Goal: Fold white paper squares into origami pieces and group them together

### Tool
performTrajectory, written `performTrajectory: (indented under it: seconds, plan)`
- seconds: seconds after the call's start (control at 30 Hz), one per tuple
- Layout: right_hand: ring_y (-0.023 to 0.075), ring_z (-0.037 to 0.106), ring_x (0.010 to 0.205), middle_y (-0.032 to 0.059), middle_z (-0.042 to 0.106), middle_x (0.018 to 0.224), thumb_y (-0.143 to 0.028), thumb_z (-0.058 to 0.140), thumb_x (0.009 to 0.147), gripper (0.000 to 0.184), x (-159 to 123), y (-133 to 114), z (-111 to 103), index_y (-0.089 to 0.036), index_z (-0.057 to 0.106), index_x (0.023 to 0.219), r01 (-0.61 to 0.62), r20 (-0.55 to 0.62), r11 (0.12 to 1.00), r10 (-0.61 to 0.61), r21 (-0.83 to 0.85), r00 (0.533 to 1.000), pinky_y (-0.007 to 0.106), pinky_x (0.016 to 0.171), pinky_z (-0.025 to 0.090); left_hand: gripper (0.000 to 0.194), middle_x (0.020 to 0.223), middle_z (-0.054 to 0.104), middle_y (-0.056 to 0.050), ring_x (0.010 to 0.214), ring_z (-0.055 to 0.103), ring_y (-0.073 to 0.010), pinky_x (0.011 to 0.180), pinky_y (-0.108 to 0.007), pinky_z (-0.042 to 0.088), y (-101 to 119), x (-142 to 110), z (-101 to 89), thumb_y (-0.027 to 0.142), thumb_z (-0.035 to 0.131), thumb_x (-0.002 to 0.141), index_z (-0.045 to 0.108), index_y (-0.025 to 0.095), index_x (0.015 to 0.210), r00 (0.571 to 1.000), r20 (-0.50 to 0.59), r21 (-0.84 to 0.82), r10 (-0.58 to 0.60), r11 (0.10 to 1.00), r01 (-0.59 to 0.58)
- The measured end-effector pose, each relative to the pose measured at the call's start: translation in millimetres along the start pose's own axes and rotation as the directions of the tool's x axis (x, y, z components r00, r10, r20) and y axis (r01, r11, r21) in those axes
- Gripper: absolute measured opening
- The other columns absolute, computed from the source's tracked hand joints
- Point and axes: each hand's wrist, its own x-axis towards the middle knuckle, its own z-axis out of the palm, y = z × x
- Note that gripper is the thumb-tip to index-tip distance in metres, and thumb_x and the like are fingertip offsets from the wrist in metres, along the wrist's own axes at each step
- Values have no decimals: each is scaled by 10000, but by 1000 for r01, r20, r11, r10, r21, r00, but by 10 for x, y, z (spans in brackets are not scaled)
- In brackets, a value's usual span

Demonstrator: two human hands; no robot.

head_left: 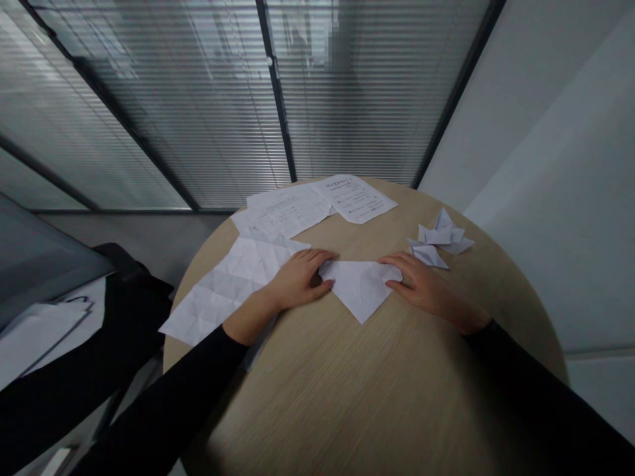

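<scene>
Head view: on the round wood-grain table [342, 390], a folded white paper [362, 289] lies between the two hands, its point toward the person. The left hand [297, 279], half open, has thumb and fingers about the paper's left corner; the right hand [424, 285], also half open, touches the right corner. In this dim light I cannot tell whether either pinches or merely presses. A creased white sheet [218, 287] spreads by the left forearm, printed sheets [292, 210] lie beyond, and small folded paper pieces [439, 237] cluster just past the right hand.
</scene>
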Motion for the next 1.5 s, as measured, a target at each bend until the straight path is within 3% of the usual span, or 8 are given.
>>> performTrajectory:
  seconds: [0.17, 0.47, 0.67, 0.77, 1.03, 1.17, 1.27, 1.5]
  plan:
    - [339, 734, 1327, 115, 719, 1412, -190, 712, 1048, 537, 7, -50, -35, -333, 641, 1561, 23, -9, 1000, -23, -10, 1000, 577, 1152, 633, 632, 1644, 655, -206, 1511, 655, -376, 1310, -665, 482, -34, -15, 48, 418, 670, 1111, 484, 201, 1674, 999, 4, -21, 45, 999, -45]
    - [379, 719, 1311, 123, 760, 1420, -182, 761, 996, 604, 12, -23, -34, -320, 642, 1572, 37, -52, 999, -39, -37, 998, 636, 1142, 599, 619, 1507, 709, -210, 1349, 705, -357, 1213, -609, 541, -9, 7, 35, 403, 682, 1082, 516, 169, 1631, 996, -42, -16, 73, 997, -74]
    - [327, 739, 1118, 89, 791, 1154, -138, 760, 986, 243, 33, -48, -57, -264, 758, 1193, 77, -16, 997, -78, -29, 997, 506, 999, 605, 154, 1075, 755, -96, 1032, 716, -272, 958, -446, 583, 75, 64, -49, 322, 662, 1047, 682, 214, 1155, 987, -74, -82, 141, 986, -147]
    - [283, 736, 1002, 58, 774, 1051, -57, 708, 948, 255, 29, -66, -63, -266, 767, 1081, 110, 38, 993, -109, -33, 993, 436, 913, 584, 44, 960, 724, -64, 944, 698, -244, 874, -397, 568, 81, 69, -60, 253, 625, 1020, 658, 230, 1000, 983, -39, -100, 177, 979, -180]
    - [274, 773, 1001, 40, 813, 1059, -85, 759, 890, 270, -1, -85, -119, -275, 770, 1082, 132, 101, 991, -132, 10, 986, 427, 908, 569, 156, 1007, 745, -76, 928, 718, -235, 826, -370, 583, 75, 55, -73, 233, 600, 1002, 729, 222, 1088, 973, 0, -89, 232, 969, -231]
    - [271, 776, 1012, 59, 818, 1087, -235, 771, 1030, 63, 10, -153, -182, -273, 792, 1075, 144, 128, 989, -146, 27, 981, 453, 930, 564, 146, 983, 749, -71, 915, 724, -244, 806, -378, 586, 96, 56, -95, 286, 641, 999, 748, 223, 1076, 970, -4, -98, 244, 965, -244]
    - [255, 762, 959, 55, 810, 1022, -280, 688, 1126, 170, 24, -164, -188, -271, 801, 1000, 129, 123, 991, -132, 32, 984, 439, 887, 562, 170, 1003, 766, -78, 943, 740, -244, 822, -379, 595, 108, 58, -108, 360, 659, 1069, 760, 224, 1074, 973, 2, -123, 233, 965, -231]
    - [270, 755, 1037, 60, 781, 1090, -257, 777, 1072, 28, -1, -89, -128, -260, 774, 1100, 37, 146, 999, -40, 29, 988, 416, 898, 598, 266, 1067, 775, -100, 1024, 754, -251, 901, -392, 605, 74, 57, -53, 424, 608, 1163, 762, 212, 1120, 985, 2, -62, 174, 983, -174]
